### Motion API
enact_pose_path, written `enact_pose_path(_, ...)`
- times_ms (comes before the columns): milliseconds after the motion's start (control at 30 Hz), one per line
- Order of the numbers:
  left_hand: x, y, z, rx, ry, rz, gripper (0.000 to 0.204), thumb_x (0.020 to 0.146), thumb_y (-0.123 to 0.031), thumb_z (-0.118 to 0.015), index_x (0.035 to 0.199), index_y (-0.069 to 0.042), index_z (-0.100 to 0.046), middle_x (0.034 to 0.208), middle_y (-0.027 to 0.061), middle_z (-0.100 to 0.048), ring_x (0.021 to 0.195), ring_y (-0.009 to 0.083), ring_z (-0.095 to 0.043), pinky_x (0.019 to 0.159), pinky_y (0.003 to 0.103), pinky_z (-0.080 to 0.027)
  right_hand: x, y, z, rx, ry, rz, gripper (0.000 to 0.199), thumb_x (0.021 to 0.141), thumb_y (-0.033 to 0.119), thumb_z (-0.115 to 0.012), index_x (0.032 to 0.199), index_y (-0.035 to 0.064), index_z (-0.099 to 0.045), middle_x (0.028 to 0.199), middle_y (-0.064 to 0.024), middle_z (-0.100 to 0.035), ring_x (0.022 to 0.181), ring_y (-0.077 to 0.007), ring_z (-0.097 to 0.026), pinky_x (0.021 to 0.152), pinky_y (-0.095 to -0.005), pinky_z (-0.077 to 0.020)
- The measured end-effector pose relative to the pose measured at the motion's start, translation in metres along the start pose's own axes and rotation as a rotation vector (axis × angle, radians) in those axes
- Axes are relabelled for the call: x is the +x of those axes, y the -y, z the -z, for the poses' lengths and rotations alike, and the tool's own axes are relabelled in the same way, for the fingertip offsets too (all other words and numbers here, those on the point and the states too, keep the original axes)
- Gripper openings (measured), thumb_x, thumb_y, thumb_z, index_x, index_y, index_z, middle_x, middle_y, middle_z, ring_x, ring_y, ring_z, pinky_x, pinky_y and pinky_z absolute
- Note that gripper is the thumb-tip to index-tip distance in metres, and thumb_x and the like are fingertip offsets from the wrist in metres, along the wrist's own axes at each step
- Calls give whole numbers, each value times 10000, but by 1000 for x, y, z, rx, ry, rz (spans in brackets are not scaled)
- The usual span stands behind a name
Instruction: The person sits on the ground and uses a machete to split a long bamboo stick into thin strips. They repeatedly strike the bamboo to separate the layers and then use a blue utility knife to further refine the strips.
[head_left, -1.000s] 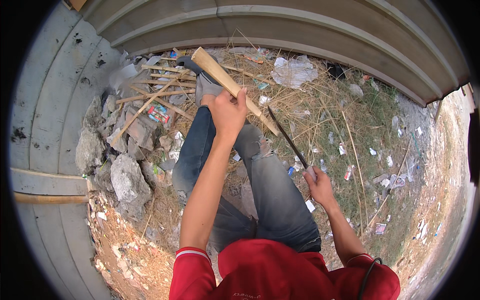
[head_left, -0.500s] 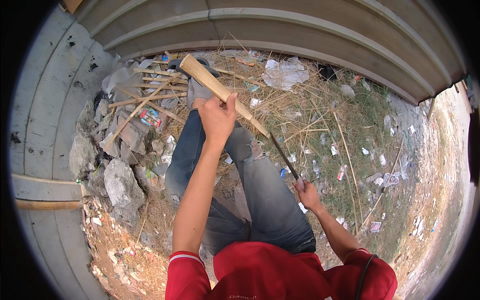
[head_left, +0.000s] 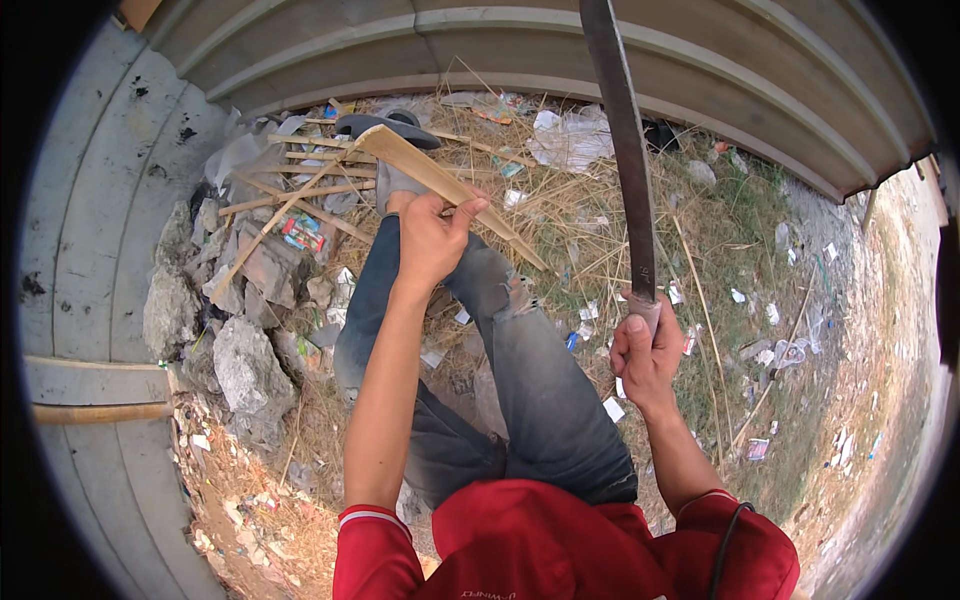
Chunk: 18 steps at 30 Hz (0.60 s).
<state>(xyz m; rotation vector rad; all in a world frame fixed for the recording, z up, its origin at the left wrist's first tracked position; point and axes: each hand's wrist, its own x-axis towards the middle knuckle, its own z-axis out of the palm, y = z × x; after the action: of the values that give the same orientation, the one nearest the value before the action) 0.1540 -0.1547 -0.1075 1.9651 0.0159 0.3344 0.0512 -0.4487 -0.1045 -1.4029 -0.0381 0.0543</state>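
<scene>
My left hand (head_left: 434,238) is closed round a pale split bamboo strip (head_left: 405,160), which slants over my knees from upper left to lower right. The strip's broad end points away, and its narrower end tapers off near my right knee. In my right hand (head_left: 650,352) is a machete (head_left: 630,160), gripped by its handle. Its long dark blade stands raised, pointing away from me and apart from the bamboo. The blade's tip runs out of the top of the picture.
Several thin bamboo strips (head_left: 320,172) lie on the ground at the far left, near a dark sandal (head_left: 405,130). Rough rocks (head_left: 245,370) are piled on the left beside a grey panel wall (head_left: 90,230). Ahead stands a corrugated metal sheet (head_left: 480,60). Litter and dry grass cover the ground.
The machete has swung up and away from the bamboo, where its tip was at the narrow end. My right hand has risen; the bamboo strip has turned slightly in my left hand.
</scene>
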Motion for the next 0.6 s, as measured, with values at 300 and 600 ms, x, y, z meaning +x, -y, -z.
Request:
enact_pose_path(300, -2, -21, -10, 133, -152, -98, 127, 917, -140, -764, 933, -17, -789, 924, 98, -781, 817, 210, -727, 765, 335, -548, -30, -38, 43, -206, 67, -653, 238, 1056, 271, -618, 1032, 43, -555, 606, 38, -458, 436, -54, -410, 396, -255, -330)
enact_pose_path(600, 6, -24, -15, 97, -71, -10, 115, 910, -117, -763, 928, -6, -787, 909, 105, -778, 747, 169, -717, 691, 301, -555, -38, 8, 17, -216, -9, -83, 305, 1077, 280, -562, 1215, 10, -533, 624, 7, -498, 492, -80, -493, 449, -283, -390)
